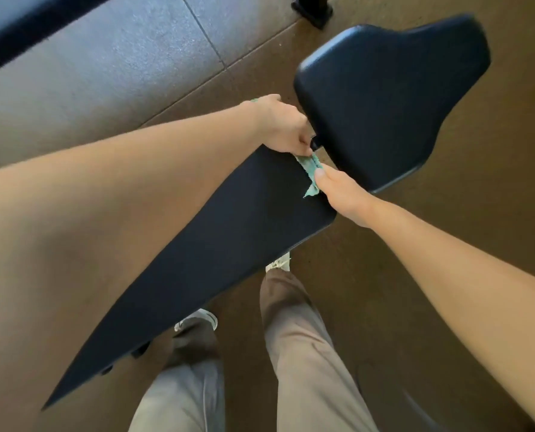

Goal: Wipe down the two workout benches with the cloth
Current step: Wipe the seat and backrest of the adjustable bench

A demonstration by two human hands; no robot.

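You have both hands closed on the green cloth (309,171), left hand (283,126) and right hand (342,194) pinching opposite ends to stretch it along the gap between the bench's long pad (228,238) and seat pad (384,101), likely to clean the seam.

We see one black padded bench (228,244) running diagonally from lower left to upper right, its long back pad separated by a narrow gap from the wider seat pad (391,104). A green cloth (310,173), stretched into a strip, lies along that gap.
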